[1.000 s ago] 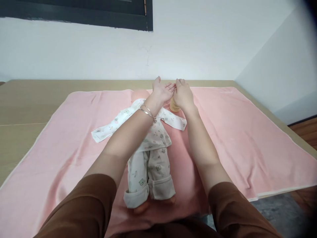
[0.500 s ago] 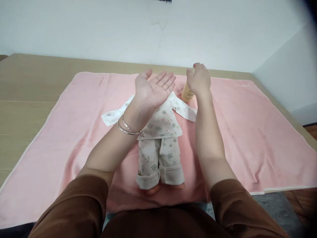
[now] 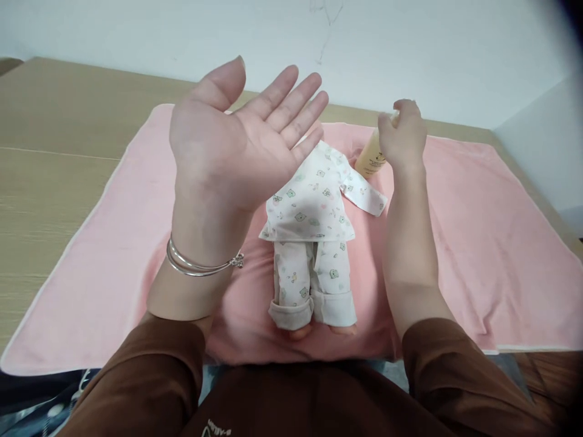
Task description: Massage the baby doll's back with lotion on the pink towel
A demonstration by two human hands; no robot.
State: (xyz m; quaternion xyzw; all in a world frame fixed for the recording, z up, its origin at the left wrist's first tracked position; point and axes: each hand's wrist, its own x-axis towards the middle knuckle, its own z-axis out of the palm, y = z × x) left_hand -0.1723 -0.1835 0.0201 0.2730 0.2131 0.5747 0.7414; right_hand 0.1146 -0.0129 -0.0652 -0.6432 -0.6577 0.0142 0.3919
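My left hand [image 3: 237,139] is raised palm up near my view, fingers stretched out, with nothing in it. Behind it lies a doll in a white long-sleeved top [image 3: 314,200] and white trousers [image 3: 296,273], both printed with small animal faces. The trouser cuffs are rolled up and the doll's feet [image 3: 342,330] stick out. My left hand hides the doll's head area and one sleeve. Beyond the other sleeve, my right hand [image 3: 404,133] grips the upper part of a pale yellow bottle [image 3: 371,156] with small dark print. The bottle leans, its top toward the right.
A pink blanket [image 3: 478,243] with a white edge lies under the doll and has some creases. It covers much of a light wooden table [image 3: 54,121]. A white wall [image 3: 410,48] rises behind the table.
My left hand has come up and closer to my view, still palm up. The bottle in my right hand is more tilted now. The whole view has shifted slightly.
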